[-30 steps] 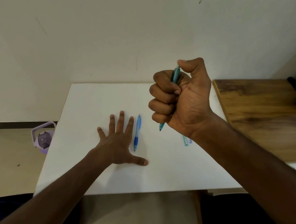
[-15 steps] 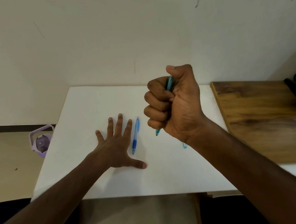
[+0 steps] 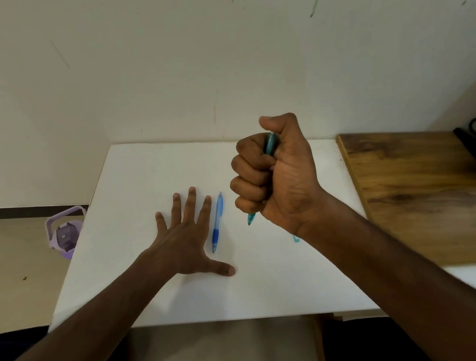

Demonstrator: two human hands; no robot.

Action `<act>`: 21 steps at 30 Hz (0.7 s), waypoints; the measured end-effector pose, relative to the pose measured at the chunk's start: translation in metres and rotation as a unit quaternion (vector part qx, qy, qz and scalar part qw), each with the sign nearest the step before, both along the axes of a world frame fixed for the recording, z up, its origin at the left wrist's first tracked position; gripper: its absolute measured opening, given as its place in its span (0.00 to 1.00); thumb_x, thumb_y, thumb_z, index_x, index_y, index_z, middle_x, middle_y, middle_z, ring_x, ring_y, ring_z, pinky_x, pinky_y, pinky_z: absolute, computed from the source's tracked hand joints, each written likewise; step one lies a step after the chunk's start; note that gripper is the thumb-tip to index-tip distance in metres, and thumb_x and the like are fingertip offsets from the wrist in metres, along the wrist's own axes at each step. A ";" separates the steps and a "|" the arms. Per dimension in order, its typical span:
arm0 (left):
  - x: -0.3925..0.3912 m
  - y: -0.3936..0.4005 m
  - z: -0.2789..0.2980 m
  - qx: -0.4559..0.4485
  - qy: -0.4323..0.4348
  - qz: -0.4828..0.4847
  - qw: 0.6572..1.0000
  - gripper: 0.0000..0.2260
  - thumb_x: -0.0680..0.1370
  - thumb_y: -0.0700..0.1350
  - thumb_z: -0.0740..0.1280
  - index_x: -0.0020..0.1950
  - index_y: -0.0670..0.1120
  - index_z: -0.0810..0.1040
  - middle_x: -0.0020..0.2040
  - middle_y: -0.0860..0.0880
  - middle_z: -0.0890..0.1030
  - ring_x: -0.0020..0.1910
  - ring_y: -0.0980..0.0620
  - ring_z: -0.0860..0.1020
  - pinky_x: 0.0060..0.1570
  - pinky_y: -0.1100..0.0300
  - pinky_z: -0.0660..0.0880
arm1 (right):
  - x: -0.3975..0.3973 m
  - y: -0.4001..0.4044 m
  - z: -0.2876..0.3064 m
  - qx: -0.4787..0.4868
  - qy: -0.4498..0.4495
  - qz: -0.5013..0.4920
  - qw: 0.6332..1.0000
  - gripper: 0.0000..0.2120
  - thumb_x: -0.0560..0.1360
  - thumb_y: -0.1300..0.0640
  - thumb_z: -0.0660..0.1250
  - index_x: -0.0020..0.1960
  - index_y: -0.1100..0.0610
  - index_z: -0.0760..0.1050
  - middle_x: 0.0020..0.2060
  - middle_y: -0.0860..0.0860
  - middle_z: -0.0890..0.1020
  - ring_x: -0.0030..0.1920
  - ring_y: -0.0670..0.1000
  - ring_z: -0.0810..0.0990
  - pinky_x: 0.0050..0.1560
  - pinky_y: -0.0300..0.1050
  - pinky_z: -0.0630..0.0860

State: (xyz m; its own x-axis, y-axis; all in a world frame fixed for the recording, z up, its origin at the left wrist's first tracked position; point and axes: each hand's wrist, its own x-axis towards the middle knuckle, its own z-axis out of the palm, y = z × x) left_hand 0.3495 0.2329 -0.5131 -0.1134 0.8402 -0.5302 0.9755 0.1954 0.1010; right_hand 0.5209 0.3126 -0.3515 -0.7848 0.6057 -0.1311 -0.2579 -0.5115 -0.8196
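Right hand (image 3: pixel 277 173), grip tight around teal pen (image 3: pixel 270 145), above table (image 3: pixel 144 189); left hand (image 3: pixel 184 238) wide, flat beside blue pen (image 3: pixel 217 220)

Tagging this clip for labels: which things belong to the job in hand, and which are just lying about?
In hand: teal pen, gripped in the right hand; left hand, flat on the white table.
Lying about: blue pen beside the left hand; wooden board; purple bottle on the floor.

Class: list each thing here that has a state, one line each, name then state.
right hand: fisted round the teal pen.
teal pen: gripped upright, tip down.
left hand: flat on the table, fingers spread.
blue pen: lying on the table, beside the left hand.
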 end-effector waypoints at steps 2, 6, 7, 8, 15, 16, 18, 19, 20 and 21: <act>0.000 -0.001 0.000 0.000 0.001 0.001 1.000 0.74 0.55 0.87 0.63 0.81 0.53 0.23 0.79 0.45 0.18 0.80 0.33 0.25 0.78 0.26 0.41 | -0.001 0.000 -0.002 -0.011 0.000 -0.003 1.000 0.27 0.81 0.38 0.50 0.30 0.53 0.53 0.25 0.49 0.54 0.25 0.48 0.51 0.29 0.40 0.51; 0.000 -0.001 0.000 0.001 0.002 0.000 1.000 0.74 0.55 0.87 0.63 0.81 0.53 0.23 0.79 0.45 0.18 0.80 0.33 0.25 0.78 0.26 0.41 | 0.000 0.001 -0.004 -0.035 -0.004 -0.020 0.999 0.28 0.83 0.38 0.50 0.29 0.53 0.52 0.24 0.49 0.54 0.24 0.48 0.51 0.29 0.39 0.52; -0.001 0.000 -0.001 0.000 0.004 -0.001 1.000 0.74 0.55 0.88 0.62 0.81 0.53 0.22 0.79 0.45 0.18 0.80 0.33 0.25 0.78 0.26 0.41 | 0.000 0.002 -0.004 -0.037 -0.004 -0.020 0.999 0.27 0.83 0.41 0.49 0.30 0.53 0.52 0.25 0.49 0.53 0.25 0.48 0.51 0.30 0.39 0.52; -0.001 0.000 -0.001 0.000 0.005 -0.001 1.000 0.74 0.55 0.88 0.62 0.81 0.53 0.22 0.78 0.45 0.17 0.80 0.33 0.25 0.78 0.26 0.41 | 0.000 0.002 -0.004 -0.039 -0.004 -0.016 0.999 0.26 0.83 0.42 0.49 0.30 0.53 0.52 0.25 0.49 0.53 0.25 0.48 0.51 0.30 0.40 0.52; -0.002 0.000 -0.003 0.000 0.007 -0.003 1.000 0.73 0.54 0.88 0.60 0.80 0.53 0.21 0.78 0.46 0.17 0.80 0.32 0.25 0.78 0.25 0.42 | 0.000 0.003 -0.005 -0.033 -0.012 -0.035 0.999 0.26 0.84 0.43 0.49 0.30 0.53 0.52 0.25 0.49 0.53 0.25 0.48 0.51 0.29 0.39 0.53; -0.001 0.000 -0.003 0.000 0.007 -0.003 1.000 0.73 0.55 0.88 0.61 0.80 0.53 0.21 0.78 0.46 0.17 0.80 0.32 0.25 0.78 0.25 0.41 | 0.000 0.004 -0.005 -0.033 -0.008 -0.033 0.999 0.26 0.83 0.43 0.48 0.30 0.53 0.52 0.25 0.49 0.54 0.25 0.47 0.51 0.29 0.39 0.53; -0.001 0.000 -0.003 0.000 0.006 -0.002 1.000 0.73 0.55 0.88 0.61 0.80 0.53 0.21 0.78 0.46 0.17 0.80 0.32 0.25 0.78 0.25 0.42 | 0.000 0.004 -0.005 -0.037 0.000 -0.029 0.999 0.27 0.83 0.40 0.50 0.30 0.53 0.52 0.25 0.49 0.54 0.25 0.48 0.51 0.29 0.40 0.52; -0.001 0.001 -0.002 0.000 0.006 -0.001 1.000 0.74 0.55 0.88 0.62 0.80 0.53 0.22 0.78 0.45 0.17 0.80 0.32 0.25 0.78 0.25 0.42 | -0.001 0.005 -0.005 -0.039 0.002 -0.030 0.999 0.28 0.83 0.38 0.50 0.30 0.53 0.52 0.25 0.49 0.54 0.25 0.48 0.51 0.30 0.41 0.51; -0.002 0.001 -0.002 -0.001 0.006 -0.001 1.000 0.74 0.55 0.88 0.62 0.80 0.53 0.22 0.78 0.45 0.17 0.80 0.32 0.25 0.78 0.25 0.42 | -0.002 0.004 -0.005 -0.041 0.002 -0.034 0.999 0.28 0.83 0.38 0.50 0.30 0.53 0.52 0.25 0.49 0.54 0.25 0.48 0.51 0.30 0.41 0.51; -0.002 0.001 -0.002 -0.001 0.007 0.000 1.000 0.73 0.55 0.88 0.62 0.80 0.53 0.22 0.78 0.45 0.17 0.80 0.32 0.25 0.78 0.25 0.42 | -0.002 0.004 -0.005 -0.041 0.002 -0.040 0.998 0.28 0.83 0.40 0.50 0.30 0.53 0.52 0.25 0.49 0.53 0.25 0.48 0.51 0.29 0.40 0.51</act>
State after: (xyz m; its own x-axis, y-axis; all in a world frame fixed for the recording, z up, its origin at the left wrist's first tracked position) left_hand 0.3475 0.2335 -0.5146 -0.1201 0.8397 -0.5296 0.9769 0.1950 0.0877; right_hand 0.5184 0.3171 -0.3568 -0.7354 0.6532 -0.1802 -0.3031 -0.5550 -0.7747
